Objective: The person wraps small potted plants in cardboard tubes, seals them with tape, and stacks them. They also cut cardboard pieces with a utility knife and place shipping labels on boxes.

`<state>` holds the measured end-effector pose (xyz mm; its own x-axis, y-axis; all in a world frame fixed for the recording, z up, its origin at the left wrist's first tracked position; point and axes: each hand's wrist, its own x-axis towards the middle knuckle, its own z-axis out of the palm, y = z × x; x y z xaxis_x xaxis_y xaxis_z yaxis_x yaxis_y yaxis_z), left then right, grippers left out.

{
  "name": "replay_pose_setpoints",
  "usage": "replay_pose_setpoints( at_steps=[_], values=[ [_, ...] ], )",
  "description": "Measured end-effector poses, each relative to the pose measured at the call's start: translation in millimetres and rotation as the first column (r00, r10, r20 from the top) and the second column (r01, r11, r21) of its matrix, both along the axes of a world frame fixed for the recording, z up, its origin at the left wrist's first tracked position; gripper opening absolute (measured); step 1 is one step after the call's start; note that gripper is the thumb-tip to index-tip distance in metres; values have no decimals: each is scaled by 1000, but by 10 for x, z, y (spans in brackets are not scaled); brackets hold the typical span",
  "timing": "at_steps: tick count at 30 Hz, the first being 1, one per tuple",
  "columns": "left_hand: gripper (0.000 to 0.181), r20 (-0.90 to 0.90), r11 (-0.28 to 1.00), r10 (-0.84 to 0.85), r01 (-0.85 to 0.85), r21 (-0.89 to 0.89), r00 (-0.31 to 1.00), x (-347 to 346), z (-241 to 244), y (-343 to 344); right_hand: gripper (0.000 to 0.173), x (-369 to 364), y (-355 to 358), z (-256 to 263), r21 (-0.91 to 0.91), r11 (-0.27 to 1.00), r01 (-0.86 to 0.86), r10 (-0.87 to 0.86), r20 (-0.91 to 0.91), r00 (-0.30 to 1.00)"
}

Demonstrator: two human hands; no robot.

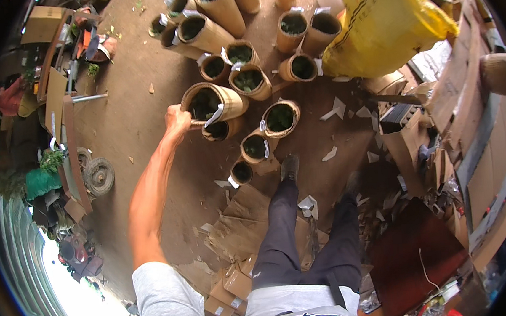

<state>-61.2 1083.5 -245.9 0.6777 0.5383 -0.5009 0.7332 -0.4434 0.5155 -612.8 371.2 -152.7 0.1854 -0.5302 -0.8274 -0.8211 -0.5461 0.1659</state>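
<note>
My left hand (178,119) grips the rim of a tall cardboard cylinder (233,102), its thumb and fingers over the near-left edge. Dark green leaves (204,103) show inside it, and a pale paper tag sits on its rim. Partly under it stands another cardboard cylinder (228,128). Close by are a wide leaf-filled cylinder (297,121) and two smaller ones, a middle one (254,147) and a short-looking one (241,172), in a line toward my feet. My right hand is out of view.
Several more tagged cylinders (249,80) stand ahead on the dirt floor. A bulging yellow woven sack (376,28) leans at the upper right. Flattened cardboard (240,221) and paper scraps lie around my feet. A wheeled cart (98,177) stands left; a dark red board (414,256) lies right.
</note>
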Motion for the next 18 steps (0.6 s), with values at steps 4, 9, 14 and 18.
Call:
replay_pose_setpoints(
  at_steps=[4, 9, 14, 18],
  values=[
    [20, -44, 924, -343, 345, 166, 938, -4, 1537, -266, 23, 1, -201, -223, 18, 987, -162, 158, 124, 980],
    [27, 49, 599, -785, 737, 312, 617, 220, 3801, -1122, 36, 2172, 82, -347, 196, 942, -272, 43, 735, 677],
    [25, -73, 450, -856, 808, 379, 512, -128, 5701, -2590, 118, 4196, 1075, 1393, 184, 603, -776, -63, 981, 184],
    [26, 117, 467, -883, 872, 146, 454, -82, 6295, -3975, 136, 4438, 760, 2049, -18, 653, -757, -201, 960, -196]
  ],
)
